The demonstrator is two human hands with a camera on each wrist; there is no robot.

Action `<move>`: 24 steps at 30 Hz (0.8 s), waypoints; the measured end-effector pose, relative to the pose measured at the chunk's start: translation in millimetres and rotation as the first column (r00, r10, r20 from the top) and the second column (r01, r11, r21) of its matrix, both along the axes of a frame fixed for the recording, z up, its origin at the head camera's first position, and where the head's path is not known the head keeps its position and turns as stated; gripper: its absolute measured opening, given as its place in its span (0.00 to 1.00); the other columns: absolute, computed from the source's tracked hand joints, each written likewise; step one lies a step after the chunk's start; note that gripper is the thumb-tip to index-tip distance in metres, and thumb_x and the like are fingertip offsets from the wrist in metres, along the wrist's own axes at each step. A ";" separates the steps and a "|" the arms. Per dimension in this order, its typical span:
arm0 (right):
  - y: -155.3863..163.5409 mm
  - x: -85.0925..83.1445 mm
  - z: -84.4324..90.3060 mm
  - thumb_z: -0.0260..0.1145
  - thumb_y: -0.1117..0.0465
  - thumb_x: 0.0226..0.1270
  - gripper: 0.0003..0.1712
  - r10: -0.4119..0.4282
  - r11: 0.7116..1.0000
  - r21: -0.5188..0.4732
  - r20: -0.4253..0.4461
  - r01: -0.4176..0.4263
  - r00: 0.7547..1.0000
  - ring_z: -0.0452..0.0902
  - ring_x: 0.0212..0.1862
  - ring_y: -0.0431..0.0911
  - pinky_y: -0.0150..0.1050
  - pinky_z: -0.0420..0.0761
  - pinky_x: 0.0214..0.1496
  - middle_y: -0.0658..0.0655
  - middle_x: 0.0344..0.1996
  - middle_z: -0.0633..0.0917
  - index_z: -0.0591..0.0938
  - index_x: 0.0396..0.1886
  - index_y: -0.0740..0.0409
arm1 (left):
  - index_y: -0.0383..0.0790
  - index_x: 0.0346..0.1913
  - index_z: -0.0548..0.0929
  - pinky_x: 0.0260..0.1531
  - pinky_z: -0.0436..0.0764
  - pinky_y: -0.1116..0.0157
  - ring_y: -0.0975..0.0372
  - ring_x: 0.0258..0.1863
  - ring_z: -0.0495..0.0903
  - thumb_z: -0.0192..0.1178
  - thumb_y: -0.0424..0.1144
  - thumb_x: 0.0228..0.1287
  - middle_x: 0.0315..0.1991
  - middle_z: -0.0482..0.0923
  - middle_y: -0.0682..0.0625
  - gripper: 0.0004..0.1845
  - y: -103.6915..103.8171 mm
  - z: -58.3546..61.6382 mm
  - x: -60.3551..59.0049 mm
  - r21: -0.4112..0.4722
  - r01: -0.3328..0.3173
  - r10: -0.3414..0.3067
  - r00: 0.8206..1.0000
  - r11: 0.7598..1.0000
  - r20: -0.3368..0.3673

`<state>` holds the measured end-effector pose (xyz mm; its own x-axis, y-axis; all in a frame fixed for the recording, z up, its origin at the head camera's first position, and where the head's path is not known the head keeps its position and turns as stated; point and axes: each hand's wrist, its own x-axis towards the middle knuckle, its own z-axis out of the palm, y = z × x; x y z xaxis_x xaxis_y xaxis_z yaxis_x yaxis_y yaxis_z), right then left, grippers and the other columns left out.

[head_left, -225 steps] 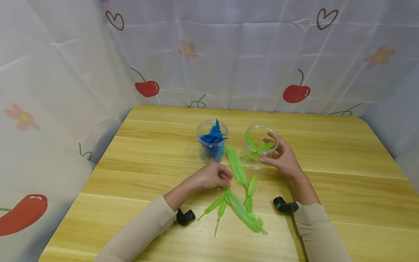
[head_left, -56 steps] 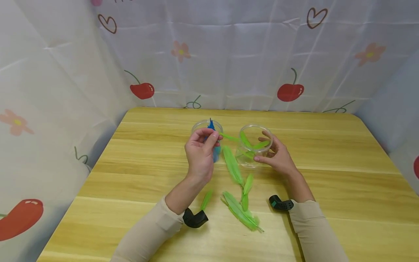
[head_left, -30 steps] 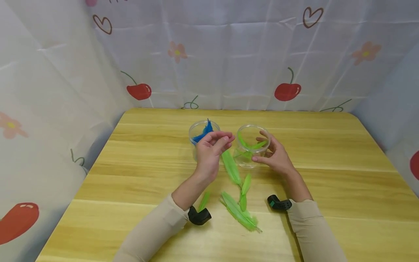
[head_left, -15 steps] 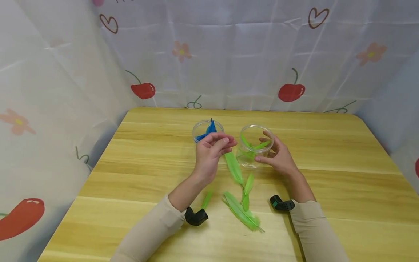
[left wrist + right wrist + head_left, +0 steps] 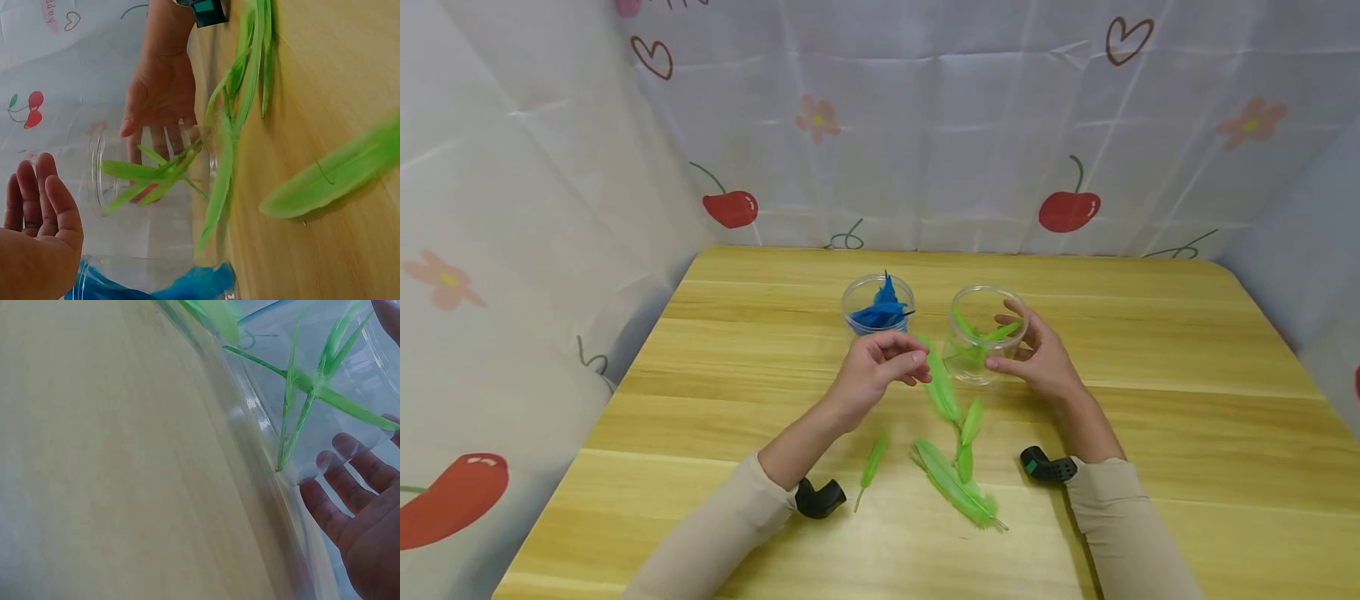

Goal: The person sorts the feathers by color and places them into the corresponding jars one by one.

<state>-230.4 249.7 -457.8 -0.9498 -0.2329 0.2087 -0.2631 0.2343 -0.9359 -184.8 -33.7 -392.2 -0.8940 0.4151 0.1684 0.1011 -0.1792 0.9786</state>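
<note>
Head view: right hand (image 5: 1037,360) cups clear plastic jar holding green feathers (image 5: 987,333), fingers curled round its wall. Left hand (image 5: 874,372) hovers empty above wooden counter (image 5: 1187,417), fingers loosely curled, beside clear jar of blue feathers (image 5: 877,305). Loose green feathers (image 5: 953,483) lie on counter between forearms.

Left wrist view: left fingers (image 5: 39,187) relaxed, holding nothing.

Right wrist view: right fingers (image 5: 350,464) seen through jar wall.
</note>
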 end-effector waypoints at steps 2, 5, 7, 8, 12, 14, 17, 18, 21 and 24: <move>0.2 -0.1 0.6 0.73 0.74 0.57 0.52 0.000 1.000 0.004 -0.004 0.000 1.000 0.67 0.66 0.62 0.27 0.74 0.55 0.70 0.67 0.69 0.57 0.78 0.56 | 0.21 0.44 0.79 0.36 0.82 0.66 0.62 0.32 0.85 0.56 0.28 0.70 0.30 0.83 0.51 0.09 -3.1 -0.5 0.0 -0.042 0.011 -0.011 1.000 0.999 -0.005; 0.1 0.1 0.8 0.73 0.73 0.57 0.52 -0.003 1.000 0.016 -0.008 0.003 1.000 0.67 0.65 0.62 0.40 0.75 0.61 0.70 0.67 0.69 0.57 0.78 0.56 | 0.22 0.45 0.80 0.36 0.82 0.65 0.62 0.32 0.85 0.57 0.29 0.70 0.31 0.84 0.49 0.09 -6.2 -1.5 -0.4 -0.083 0.025 -0.025 1.000 0.996 -0.002; 0.0 0.2 0.5 0.74 0.73 0.56 0.52 -0.006 1.000 0.020 -0.007 0.006 1.000 0.67 0.66 0.62 0.51 0.72 0.64 0.69 0.67 0.70 0.57 0.78 0.56 | 0.22 0.45 0.80 0.37 0.82 0.63 0.62 0.32 0.84 0.57 0.29 0.70 0.32 0.84 0.48 0.10 -7.6 -1.1 0.2 -0.102 0.035 -0.035 0.999 0.994 0.005; 0.0 0.2 0.3 0.74 0.72 0.56 0.52 -0.007 1.000 0.021 -0.006 0.007 1.000 0.67 0.66 0.62 0.56 0.70 0.64 0.69 0.67 0.70 0.57 0.78 0.55 | 0.22 0.45 0.80 0.37 0.82 0.61 0.62 0.32 0.84 0.57 0.29 0.70 0.32 0.85 0.47 0.10 -8.3 -1.7 0.1 -0.112 0.039 -0.039 0.999 0.993 0.007; -0.4 0.2 -0.4 0.74 0.72 0.57 0.52 -0.011 1.000 0.018 -0.001 0.011 1.000 0.67 0.66 0.61 0.62 0.66 0.65 0.69 0.67 0.70 0.57 0.78 0.55 | 0.20 0.47 0.80 0.43 0.82 0.47 0.62 0.32 0.84 0.58 0.30 0.70 0.35 0.85 0.39 0.12 -11.1 -4.3 -0.7 -0.162 0.069 -0.065 0.997 0.984 0.028; -0.4 0.0 -0.7 0.74 0.72 0.57 0.53 -0.012 1.000 0.019 0.000 0.012 1.000 0.68 0.66 0.61 0.62 0.65 0.65 0.69 0.67 0.70 0.57 0.78 0.54 | 0.20 0.48 0.80 0.45 0.80 0.42 0.62 0.33 0.84 0.58 0.31 0.70 0.36 0.84 0.38 0.13 -13.4 -5.6 -1.3 -0.191 0.088 -0.081 0.996 0.978 0.046; -0.2 -0.2 -1.2 0.74 0.72 0.57 0.53 -0.012 1.000 0.022 0.000 0.012 1.000 0.68 0.65 0.61 0.61 0.66 0.65 0.69 0.67 0.70 0.57 0.78 0.54 | 0.22 0.49 0.80 0.47 0.78 0.40 0.60 0.33 0.84 0.59 0.33 0.70 0.35 0.84 0.42 0.14 -17.9 -7.5 -1.7 -0.251 0.107 -0.091 0.993 0.962 0.074; 0.0 -0.3 -1.4 0.74 0.72 0.57 0.53 -0.011 1.000 0.024 -0.001 0.011 1.000 0.68 0.65 0.61 0.60 0.67 0.65 0.69 0.67 0.70 0.57 0.78 0.54 | 0.22 0.49 0.81 0.46 0.79 0.41 0.60 0.32 0.84 0.59 0.34 0.71 0.34 0.84 0.45 0.15 -19.6 -8.0 -1.7 -0.274 0.110 -0.092 0.993 0.955 0.080; 0.3 -0.7 -1.9 0.74 0.72 0.57 0.53 -0.009 1.000 0.027 -0.005 0.009 1.000 0.68 0.65 0.60 0.48 0.72 0.64 0.68 0.67 0.70 0.57 0.78 0.54 | 0.24 0.49 0.82 0.44 0.80 0.44 0.59 0.31 0.82 0.59 0.36 0.71 0.33 0.82 0.46 0.15 -24.3 -9.9 -1.7 -0.346 0.118 -0.092 0.992 0.931 0.091; 0.6 -1.1 -2.0 0.74 0.72 0.56 0.53 -0.008 1.000 0.024 -0.011 0.008 1.000 0.68 0.65 0.61 0.32 0.74 0.58 0.69 0.67 0.70 0.57 0.78 0.54 | 0.25 0.49 0.82 0.43 0.81 0.45 0.57 0.31 0.81 0.60 0.36 0.71 0.35 0.82 0.40 0.15 -27.7 -12.3 -2.3 -0.389 0.130 -0.097 0.990 0.912 0.103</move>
